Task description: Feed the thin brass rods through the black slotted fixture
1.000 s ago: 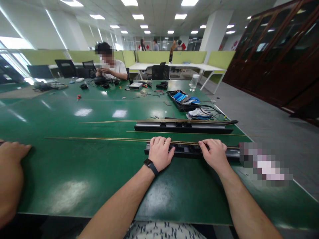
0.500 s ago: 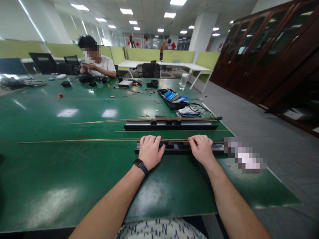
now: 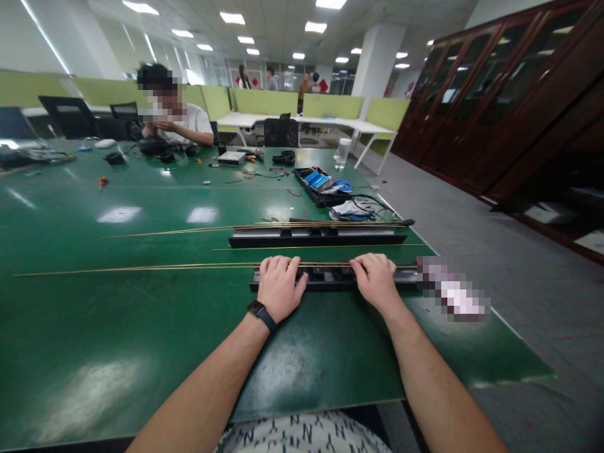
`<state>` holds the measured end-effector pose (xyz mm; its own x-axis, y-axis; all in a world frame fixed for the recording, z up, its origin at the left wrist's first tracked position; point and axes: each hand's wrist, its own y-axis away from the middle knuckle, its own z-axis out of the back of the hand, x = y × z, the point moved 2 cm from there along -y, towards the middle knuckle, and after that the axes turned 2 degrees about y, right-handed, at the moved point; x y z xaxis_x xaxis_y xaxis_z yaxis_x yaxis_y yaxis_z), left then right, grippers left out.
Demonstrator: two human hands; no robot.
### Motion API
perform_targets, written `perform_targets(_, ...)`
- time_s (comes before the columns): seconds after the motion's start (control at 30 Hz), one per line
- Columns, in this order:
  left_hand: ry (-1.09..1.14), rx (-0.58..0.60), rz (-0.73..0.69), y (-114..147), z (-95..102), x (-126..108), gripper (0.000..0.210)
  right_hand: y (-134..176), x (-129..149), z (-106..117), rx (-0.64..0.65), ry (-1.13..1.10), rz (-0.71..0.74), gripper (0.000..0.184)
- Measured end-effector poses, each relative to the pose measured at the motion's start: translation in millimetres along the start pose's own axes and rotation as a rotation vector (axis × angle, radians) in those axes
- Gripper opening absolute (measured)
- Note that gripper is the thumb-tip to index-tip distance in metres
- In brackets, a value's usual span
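A long black rail (image 3: 325,287) with a recessed channel lies crosswise on the table before me. Thin brass-coloured rods (image 3: 141,269) run along its far side and stick out far to the left. My left hand (image 3: 279,286), with a dark watch on the wrist, grips over the left part of the rail, fingers bent over its far edge. Its fingertips are hidden behind the rail. Farther right, my right hand (image 3: 376,278) pinches the rods between thumb and forefinger, above the rail. What its other fingers touch is hidden.
A second black rail (image 3: 321,241) with brass rods on it lies behind, and a single rod (image 3: 217,250) lies between the rails. Farther back are a black tray (image 3: 323,197), gloves (image 3: 352,211) and a clear cup (image 3: 343,154). A person (image 3: 177,123) sits across the table.
The whole view has shifted slightly, with things now a little farther left. The brass rods reach slightly farther left past my left hand. Both hands keep their places on the rail.
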<state>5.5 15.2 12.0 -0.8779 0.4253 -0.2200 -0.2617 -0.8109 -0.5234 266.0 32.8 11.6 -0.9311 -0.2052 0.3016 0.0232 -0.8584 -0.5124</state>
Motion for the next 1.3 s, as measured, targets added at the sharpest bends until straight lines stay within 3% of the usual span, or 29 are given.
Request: perform_targets(1.3,-0.009,-0.011,-0.008,0.2,-0.4,0.8,0.036,0.5,0.0,-1.4,-0.014,-0.033,0.006,0.028)
